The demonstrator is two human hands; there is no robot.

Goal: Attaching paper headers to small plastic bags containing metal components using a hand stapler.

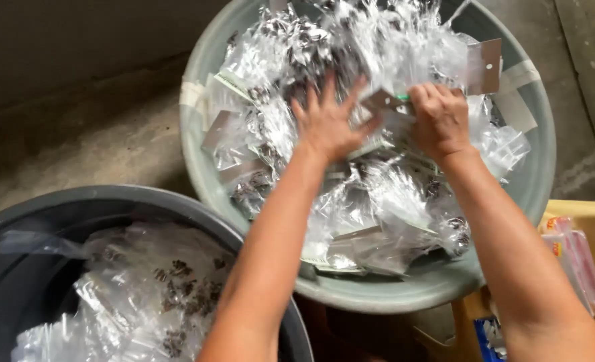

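The right hand (pixel 440 121) is clamped on a small clear plastic packet with a grey card header (pixel 386 102) — lying just left of it, touching the spread-fingered left hand (pixel 329 123) above the heap.

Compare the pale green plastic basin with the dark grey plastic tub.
The pale green plastic basin is heaped with clear packets with card headers; the dark grey plastic tub holds a lower layer of clear bags. Both hands, left and right, work in the basin, none in the tub. Both are round.
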